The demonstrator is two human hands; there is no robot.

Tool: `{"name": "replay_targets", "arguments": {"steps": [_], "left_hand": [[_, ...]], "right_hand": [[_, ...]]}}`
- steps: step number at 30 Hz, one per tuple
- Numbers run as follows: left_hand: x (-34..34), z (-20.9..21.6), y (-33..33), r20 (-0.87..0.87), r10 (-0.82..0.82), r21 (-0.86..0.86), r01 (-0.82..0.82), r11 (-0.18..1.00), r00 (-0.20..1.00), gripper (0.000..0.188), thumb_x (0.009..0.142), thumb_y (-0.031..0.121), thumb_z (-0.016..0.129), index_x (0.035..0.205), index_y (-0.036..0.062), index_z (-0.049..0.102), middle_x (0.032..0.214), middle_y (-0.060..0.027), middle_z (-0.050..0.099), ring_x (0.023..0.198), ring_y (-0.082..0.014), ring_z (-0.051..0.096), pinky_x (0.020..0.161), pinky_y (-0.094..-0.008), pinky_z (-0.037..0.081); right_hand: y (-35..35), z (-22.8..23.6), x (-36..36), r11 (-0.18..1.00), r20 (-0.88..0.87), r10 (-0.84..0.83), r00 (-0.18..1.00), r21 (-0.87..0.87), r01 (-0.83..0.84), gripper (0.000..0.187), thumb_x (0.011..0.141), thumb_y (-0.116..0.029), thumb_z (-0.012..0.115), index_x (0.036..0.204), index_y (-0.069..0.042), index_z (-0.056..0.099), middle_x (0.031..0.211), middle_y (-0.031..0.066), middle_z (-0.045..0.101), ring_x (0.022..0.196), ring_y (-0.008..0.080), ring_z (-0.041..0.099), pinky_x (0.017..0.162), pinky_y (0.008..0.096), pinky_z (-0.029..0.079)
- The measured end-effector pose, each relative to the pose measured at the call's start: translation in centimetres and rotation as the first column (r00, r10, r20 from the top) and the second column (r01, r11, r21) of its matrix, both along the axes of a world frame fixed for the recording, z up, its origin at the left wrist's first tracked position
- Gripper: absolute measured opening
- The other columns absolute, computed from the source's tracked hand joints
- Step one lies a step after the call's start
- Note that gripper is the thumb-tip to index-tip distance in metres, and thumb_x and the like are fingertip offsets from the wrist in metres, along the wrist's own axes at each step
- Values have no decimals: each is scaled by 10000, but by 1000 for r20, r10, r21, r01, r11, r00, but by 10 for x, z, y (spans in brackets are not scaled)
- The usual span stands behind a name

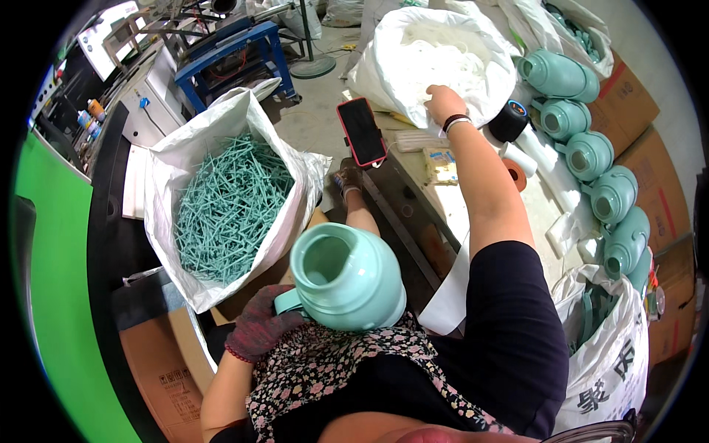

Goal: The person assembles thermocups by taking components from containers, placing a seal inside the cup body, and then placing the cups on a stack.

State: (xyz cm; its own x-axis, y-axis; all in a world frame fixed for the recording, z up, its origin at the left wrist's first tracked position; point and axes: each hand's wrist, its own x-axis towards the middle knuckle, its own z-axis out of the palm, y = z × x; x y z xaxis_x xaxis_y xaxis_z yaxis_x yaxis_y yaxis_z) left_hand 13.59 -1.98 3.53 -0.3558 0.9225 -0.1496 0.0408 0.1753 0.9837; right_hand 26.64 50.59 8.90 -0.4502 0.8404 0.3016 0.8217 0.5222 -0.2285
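Note:
My left hand, in a dark red-grey knitted glove, grips the handle of a mint-green jug. The jug rests tilted on my lap, its wide round mouth facing up and to the left. My right hand is bare, with bands at the wrist, and stretches far forward into an open white sack. Thin white ring-like pieces fill that sack. The fingers of this hand curl down at the pieces; what they hold, if anything, is too small to make out.
At left stands a white sack of thin green plastic strips. A phone in a red-edged case lies ahead. Several mint-green jugs line the right side beside cardboard boxes. Another sack stands at lower right.

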Motion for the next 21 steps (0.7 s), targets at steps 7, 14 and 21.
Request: {"name": "replay_targets", "arguments": {"steps": [7,14,21], "left_hand": [[-24,69,47,-616,50,335,204,920,786,855,580,260,892,1311,56,500,1273,-133,552,1212,-286,506,1008,-406,418],[6,88,93,-568,-39,348,283,894,822,617,663,282,845,1167,47,578,1198,-162,585,1121,-289,569,975,-392,430],[44,120,96,-848,-74,288,574,767,525,564,603,322,837,1078,75,662,1106,-147,616,1056,-350,568,894,-433,454]], "right_hand": [[11,-2,12,975,-100,174,980,154,-157,207,868,-226,559,988,-96,666,962,152,648,904,338,629,789,434,500],[-187,59,36,545,-765,409,498,-233,-806,157,901,-124,589,967,12,632,780,-3,584,744,78,529,661,250,457],[-287,114,103,207,-215,955,205,-12,-978,77,698,-105,622,749,-48,629,722,98,517,687,303,525,610,396,443]]}}
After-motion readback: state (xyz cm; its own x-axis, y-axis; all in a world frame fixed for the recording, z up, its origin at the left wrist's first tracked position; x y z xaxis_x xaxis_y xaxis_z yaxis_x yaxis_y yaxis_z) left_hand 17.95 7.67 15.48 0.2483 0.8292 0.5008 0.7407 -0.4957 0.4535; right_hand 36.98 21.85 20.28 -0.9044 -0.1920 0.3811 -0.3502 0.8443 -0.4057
